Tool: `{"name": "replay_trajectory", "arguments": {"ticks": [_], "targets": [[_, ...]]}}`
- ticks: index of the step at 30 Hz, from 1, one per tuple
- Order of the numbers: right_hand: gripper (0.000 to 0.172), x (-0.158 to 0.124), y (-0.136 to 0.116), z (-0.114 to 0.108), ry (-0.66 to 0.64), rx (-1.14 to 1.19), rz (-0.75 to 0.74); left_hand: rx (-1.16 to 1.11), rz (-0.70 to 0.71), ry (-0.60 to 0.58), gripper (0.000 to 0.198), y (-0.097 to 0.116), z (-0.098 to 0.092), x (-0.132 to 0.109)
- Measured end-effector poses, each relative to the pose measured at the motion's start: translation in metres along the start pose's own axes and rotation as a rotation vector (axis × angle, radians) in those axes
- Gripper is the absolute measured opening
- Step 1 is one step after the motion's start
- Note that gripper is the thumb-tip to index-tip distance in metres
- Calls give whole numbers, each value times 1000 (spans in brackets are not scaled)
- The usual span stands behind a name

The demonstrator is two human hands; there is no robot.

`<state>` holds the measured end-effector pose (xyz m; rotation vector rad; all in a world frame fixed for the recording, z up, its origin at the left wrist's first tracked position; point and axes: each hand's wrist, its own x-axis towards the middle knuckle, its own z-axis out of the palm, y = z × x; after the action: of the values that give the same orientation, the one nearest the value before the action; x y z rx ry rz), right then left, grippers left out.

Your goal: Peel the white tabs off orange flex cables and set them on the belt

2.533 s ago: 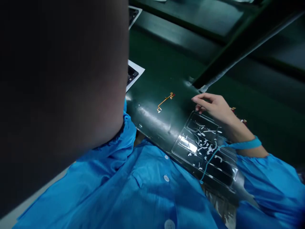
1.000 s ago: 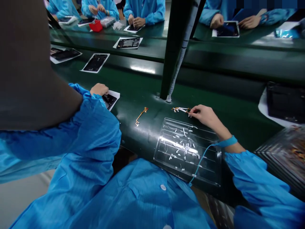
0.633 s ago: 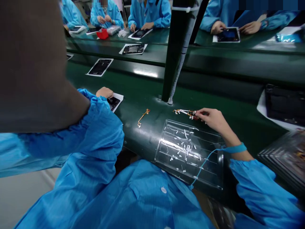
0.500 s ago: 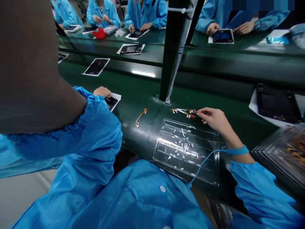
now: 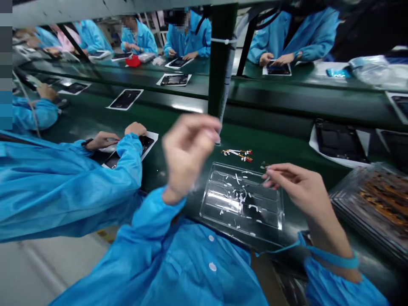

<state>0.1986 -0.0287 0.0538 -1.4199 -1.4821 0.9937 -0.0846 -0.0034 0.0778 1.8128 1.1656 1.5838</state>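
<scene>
Half a second back our left hand was out of sight; now it [image 5: 186, 155] has come up in front of us, blurred with motion, fingers curled and thumb meeting fingertips. The small gold ribbon cable that lay alone on the bench no longer shows there. We cannot tell whether the left grip holds it or merely hides the spot.

Our right hand [image 5: 295, 185] has drawn back from the little cluster of cable pieces [image 5: 238, 154] and now sits over the far right corner of the clear tray [image 5: 274, 212]. Its fingertips are pinched together on something thin and pale, too small to name. Our reading: a piece has been lifted and both hands are coming together to work on it above the tray.

Materials:
- Clear tray: thin moulded plastic, glossy, ribbed into long shallow slots, littered with white peeled scraps [image 5: 237, 195].
- Cable pieces: flat, gold-orange with red and white tips, lying just beyond the tray's far edge.
- Bench [image 5: 280, 106]: dark green, smooth, slightly shiny.
- Stack of trays [image 5: 372, 204] at far right, holding more gold parts.
- Blue strap [image 5: 331, 257] round our right wrist, cord trailing down.

A neighbour's hands [image 5: 117, 136] in a blue sleeve rest on a dark device on white paper. More workers sit across the line.
</scene>
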Motion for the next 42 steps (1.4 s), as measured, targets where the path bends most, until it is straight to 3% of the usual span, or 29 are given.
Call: {"name": "replay_trajectory", "arguments": {"ticks": [3, 7, 16, 24, 29, 32, 35, 39, 42], "targets": [[33, -24, -6, 15, 35, 43, 23, -7, 81, -79, 9, 7, 49, -41], [30, -45, -3, 32, 43, 116, 74, 55, 115, -98, 10, 1, 75, -74], [28, -65, 21, 59, 84, 88, 84, 117, 85, -167, 12, -18, 75, -92], [27, -71, 32, 70, 22, 3, 64, 174, 64, -237, 11, -29, 74, -105], [30, -67, 40, 58, 23, -39, 111, 230, -123, -366, 9, -47, 68, -100], [33, -62, 40, 43, 58, -96, 163, 228, -204, -507, 31, -52, 62, -92], [35, -56, 39, 34, 19, -146, 191, -34, -257, -612, 56, -48, 64, -85], [36, -49, 43, 31, -75, -147, 232, -222, -342, -577, 22, -42, 75, -79], [40, -47, 46, 29, -51, -138, 285, -168, -313, -536, 20, -48, 80, -77]]}}
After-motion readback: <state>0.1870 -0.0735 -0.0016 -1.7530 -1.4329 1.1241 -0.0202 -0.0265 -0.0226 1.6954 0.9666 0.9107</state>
